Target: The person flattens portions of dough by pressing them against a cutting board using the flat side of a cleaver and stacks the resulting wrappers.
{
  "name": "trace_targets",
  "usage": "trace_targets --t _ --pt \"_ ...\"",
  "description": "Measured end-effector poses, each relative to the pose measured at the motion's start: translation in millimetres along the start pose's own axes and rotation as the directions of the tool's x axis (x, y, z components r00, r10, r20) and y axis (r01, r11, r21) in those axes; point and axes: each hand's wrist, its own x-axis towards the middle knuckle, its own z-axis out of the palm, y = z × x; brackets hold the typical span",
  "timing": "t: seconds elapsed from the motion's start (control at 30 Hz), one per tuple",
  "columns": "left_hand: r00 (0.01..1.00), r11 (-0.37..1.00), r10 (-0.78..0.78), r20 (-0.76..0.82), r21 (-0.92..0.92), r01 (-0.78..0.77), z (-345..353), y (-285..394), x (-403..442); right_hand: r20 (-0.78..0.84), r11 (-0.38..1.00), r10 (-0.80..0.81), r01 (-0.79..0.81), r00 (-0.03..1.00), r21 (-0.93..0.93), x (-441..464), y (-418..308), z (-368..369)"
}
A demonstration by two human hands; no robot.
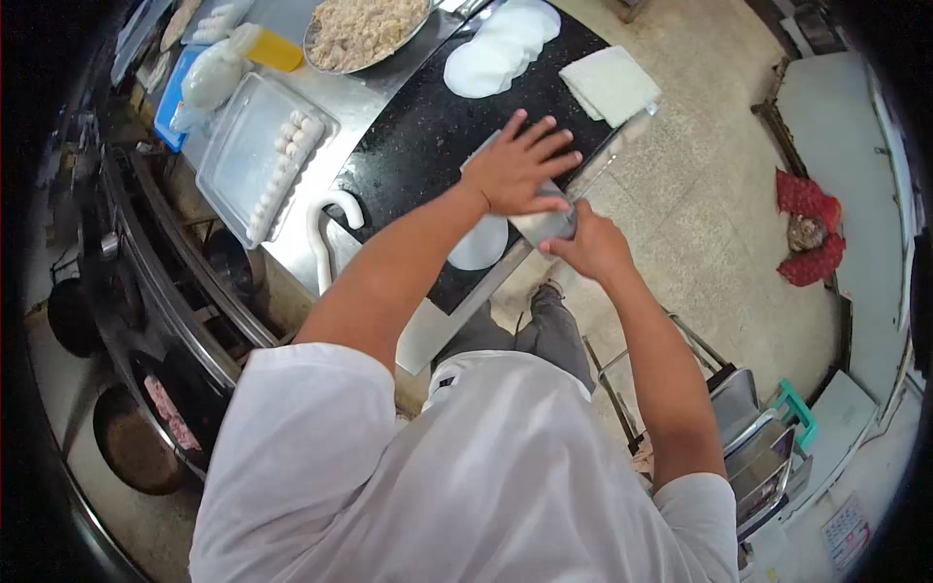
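Note:
My left hand (520, 167) lies flat, fingers spread, on the broad metal blade of a cleaver (536, 227) at the edge of the black work surface (403, 146). At the near end of the blade, my right hand (595, 245) is closed around the handle, which is mostly hidden. One thin round white dough wrapper (479, 245) lies beside the blade, partly covered by my left arm. Whatever is under the blade is hidden. Farther up, several overlapping white wrappers (501, 53) rest near a folded white cloth (610, 85).
Left of the black surface are a curved dough rope (316, 238) and a clear tray (212, 180) holding several small dough pieces (282, 175). Behind stand a pan of crumbly filling (364, 34), a yellow-filled bottle (267, 47) and a plastic bag (212, 76). A metal-framed chair (758, 442) stands at right.

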Motion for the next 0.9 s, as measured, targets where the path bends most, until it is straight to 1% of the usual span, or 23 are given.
trace_targets --t 0.03,0.07,0.1,0.13,0.17,0.2,0.23,0.27,0.3,0.37,0.4,0.43,0.47,0.5,0.57,0.63,0.67,0.7,0.77,0.8,0.87,0.9 --pt "0.999 1.000 -0.018 -0.043 0.018 0.019 -3 -5 4 -0.017 1.000 0.009 -0.010 1.000 -0.010 -1 -4 -3" --pt "0.992 0.997 -0.010 -0.124 0.073 0.019 -4 -8 3 -0.077 1.000 0.018 -0.017 0.997 0.014 -3 -7 -2" --pt "0.992 0.998 -0.016 -0.125 0.054 0.023 -5 -11 3 -0.119 0.999 0.030 -0.025 0.992 0.043 -10 -10 5" --pt "0.967 0.992 -0.124 -0.224 -0.019 0.123 -7 -12 0 -0.137 0.993 0.030 -0.014 0.990 0.118 -21 -8 19" --pt "0.920 0.971 -0.238 -0.310 -0.100 0.218 -9 -11 -7 -0.111 0.993 0.044 -0.031 0.993 0.114 -38 -8 38" --pt "0.886 0.910 -0.411 -0.216 -0.153 0.385 -37 6 -13 -0.098 0.979 0.108 -0.089 0.989 0.182 -60 -10 55" --pt "0.880 0.906 -0.419 -0.223 -0.164 0.389 -40 15 -25 -0.092 0.960 0.163 -0.136 0.982 0.243 -82 -11 69" --pt "0.846 0.796 -0.505 0.172 -0.286 0.533 -42 21 -36 -0.082 0.957 0.174 -0.149 0.981 0.250 -109 -10 84" --pt "0.703 0.653 -0.466 0.537 -0.327 0.683 -45 24 -45 -0.081 0.955 0.177 -0.151 0.981 0.254 -134 -10 94" --pt "0.762 0.680 -0.331 0.557 -0.419 0.602 -48 38 -72 0.063 0.949 0.218 -0.227 0.974 0.218 -174 -16 97" --pt "0.777 0.687 -0.334 0.533 -0.427 0.588 -48 45 -81 0.038 0.955 0.213 -0.216 0.976 0.204 -183 -13 98" --pt "0.766 0.617 -0.518 0.382 -0.453 0.643 -47 50 -90 0.053 0.951 0.232 -0.238 0.971 0.198 -188 -8 99" --pt "0.694 0.532 -0.681 0.235 -0.493 0.689 -43 54 -101 0.083 0.945 0.252 -0.264 0.964 0.193 -192 -3 101" --pt "0.691 0.529 -0.685 0.231 -0.494 0.690 -38 55 -110 0.083 0.947 0.248 -0.259 0.965 0.188 -188 -7 91" --pt "0.656 0.471 -0.749 0.092 -0.622 0.625 -30 53 -114 -0.116 0.951 0.199 -0.162 0.973 0.265 -156 -18 53" --pt "0.651 0.479 -0.758 0.047 -0.638 0.603 -32 55 -113 -0.160 0.974 0.058 -0.021 0.985 0.224 -105 -8 32" --pt "0.644 0.478 -0.764 0.020 -0.653 0.588 -30 59 -115 -0.179 0.988 0.018 0.009 0.984 0.152 -77 -14 22" --pt "0.627 0.461 -0.779 0.034 -0.646 0.608 -29 62 -118 -0.186 0.996 -0.022 0.038 0.982 0.081 -53 -22 17" --pt "0.620 0.464 -0.782 -0.065 -0.725 0.510 -32 66 -120 -0.185 0.969 -0.117 0.153 0.976 0.193 -20 -36 29" --pt "0.599 0.446 -0.800 -0.048 -0.716 0.537 -35 72 -123 -0.154 0.966 -0.129 0.160 0.979 0.204 -17 -41 42" --pt "0.545 0.373 -0.839 -0.016 -0.746 0.552 -50 78 -130 0.037 0.968 -0.221 0.214 0.975 0.133 -14 -52 60" --pt "0.542 0.389 -0.840 -0.028 -0.728 0.565 -56 79 -128 0.030 0.960 -0.243 0.236 0.970 0.151 -15 -59 59"
